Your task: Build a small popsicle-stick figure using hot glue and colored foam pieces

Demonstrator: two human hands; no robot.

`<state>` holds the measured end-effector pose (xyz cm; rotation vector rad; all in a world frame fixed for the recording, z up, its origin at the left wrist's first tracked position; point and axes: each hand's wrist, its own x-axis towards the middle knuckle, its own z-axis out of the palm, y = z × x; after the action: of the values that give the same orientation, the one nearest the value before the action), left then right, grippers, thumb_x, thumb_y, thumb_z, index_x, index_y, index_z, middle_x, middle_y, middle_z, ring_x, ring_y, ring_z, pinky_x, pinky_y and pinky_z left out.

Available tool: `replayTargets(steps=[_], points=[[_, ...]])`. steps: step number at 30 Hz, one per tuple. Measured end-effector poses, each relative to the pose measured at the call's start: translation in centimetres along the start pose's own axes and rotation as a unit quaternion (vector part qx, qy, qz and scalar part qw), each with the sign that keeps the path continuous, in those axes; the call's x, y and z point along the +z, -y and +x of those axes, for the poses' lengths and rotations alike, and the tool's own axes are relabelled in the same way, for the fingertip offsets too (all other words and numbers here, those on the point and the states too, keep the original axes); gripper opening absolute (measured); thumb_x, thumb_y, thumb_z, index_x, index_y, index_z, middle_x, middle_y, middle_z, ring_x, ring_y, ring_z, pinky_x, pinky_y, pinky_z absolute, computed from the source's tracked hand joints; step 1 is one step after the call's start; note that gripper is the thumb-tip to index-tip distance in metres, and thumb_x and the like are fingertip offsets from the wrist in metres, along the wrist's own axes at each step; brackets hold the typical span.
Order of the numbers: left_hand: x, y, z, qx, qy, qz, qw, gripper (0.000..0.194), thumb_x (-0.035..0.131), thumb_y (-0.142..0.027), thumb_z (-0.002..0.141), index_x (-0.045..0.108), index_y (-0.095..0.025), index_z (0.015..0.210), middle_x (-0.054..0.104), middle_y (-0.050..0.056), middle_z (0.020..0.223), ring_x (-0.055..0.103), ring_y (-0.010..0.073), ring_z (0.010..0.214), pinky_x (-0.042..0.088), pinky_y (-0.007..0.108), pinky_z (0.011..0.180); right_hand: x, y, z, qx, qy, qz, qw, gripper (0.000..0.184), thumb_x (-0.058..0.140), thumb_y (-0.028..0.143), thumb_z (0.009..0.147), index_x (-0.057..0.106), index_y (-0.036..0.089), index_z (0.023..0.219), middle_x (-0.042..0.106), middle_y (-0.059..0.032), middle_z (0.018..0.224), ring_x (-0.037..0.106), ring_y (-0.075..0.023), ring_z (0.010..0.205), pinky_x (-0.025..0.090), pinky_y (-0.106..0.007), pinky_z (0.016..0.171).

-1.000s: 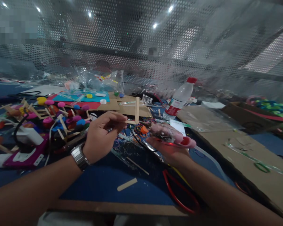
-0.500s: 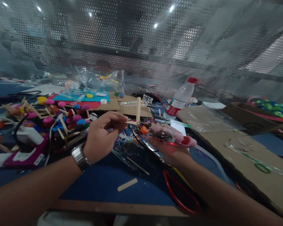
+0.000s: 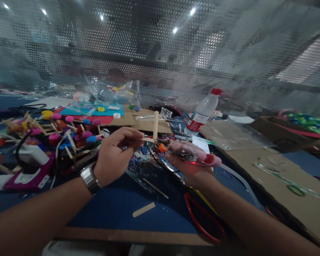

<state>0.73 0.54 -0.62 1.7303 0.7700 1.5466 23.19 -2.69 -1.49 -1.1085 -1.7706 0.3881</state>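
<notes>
Between thumb and fingers my left hand (image 3: 118,153) pinches a flat wooden stick lying level. Another wooden craft stick (image 3: 156,126) stands upright at its far end, so the two form an L. My right hand (image 3: 193,172) is wrapped round a pink hot glue gun (image 3: 188,151), its body smeared with grey residue. The gun's nozzle points left and meets the corner where the sticks join; whether glue is coming out cannot be seen. A cut piece of craft stick (image 3: 144,209) and a thin stick (image 3: 155,188) lie on the blue table below.
Red-handled scissors (image 3: 202,222) lie beneath my right forearm. A bottle with a red cap (image 3: 204,112) stands behind the glue gun. Colourful stick-and-cap pieces (image 3: 69,131) and a purple power strip (image 3: 29,176) crowd the left. Cardboard (image 3: 277,174) and a brown box (image 3: 277,131) are right.
Almost nothing differs. Both hands keep the same hold, with the glue gun's nozzle still at the sticks' joint; the whole view has shifted very slightly.
</notes>
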Motion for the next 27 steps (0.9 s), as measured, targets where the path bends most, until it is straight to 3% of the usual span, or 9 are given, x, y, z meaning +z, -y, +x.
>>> replayTargets(steps=[9, 17, 27], points=[[0.01, -0.13, 0.06, -0.002, -0.001, -0.001, 1.000, 0.008, 0.074, -0.012, 0.083, 0.075, -0.018, 0.088, 0.077, 0.005, 0.097, 0.073, 0.0157, 0.083, 0.064, 0.027, 0.072, -0.06, -0.03, 0.05, 0.008, 0.007, 0.013, 1.000, 0.012, 0.070, 0.033, 0.087, 0.078, 0.033, 0.096, 0.081, 0.0002, 0.108, 0.076, -0.0302, 0.106, 0.058, -0.050, 0.104], [-0.01, -0.06, 0.08, -0.001, 0.002, -0.010, 1.000, 0.010, 0.073, -0.011, 0.084, 0.075, -0.019, 0.090, 0.077, 0.004, 0.098, 0.073, 0.0142, 0.080, 0.063, 0.026, 0.072, 0.00, -0.11, 0.21, -0.012, -0.007, 0.023, 1.000, 0.013, 0.070, 0.030, 0.086, 0.078, 0.033, 0.095, 0.081, 0.0004, 0.106, 0.076, -0.0283, 0.102, 0.060, -0.046, 0.097], [-0.04, -0.10, 0.06, -0.001, -0.001, -0.015, 1.000, 0.011, 0.073, -0.010, 0.083, 0.075, -0.019, 0.089, 0.077, 0.004, 0.098, 0.073, 0.0141, 0.080, 0.064, 0.026, 0.072, 0.05, -0.37, 0.16, 0.013, -0.022, 0.018, 1.000, 0.016, 0.069, 0.037, 0.084, 0.079, 0.032, 0.096, 0.082, -0.0025, 0.106, 0.076, -0.0287, 0.104, 0.058, -0.047, 0.101]])
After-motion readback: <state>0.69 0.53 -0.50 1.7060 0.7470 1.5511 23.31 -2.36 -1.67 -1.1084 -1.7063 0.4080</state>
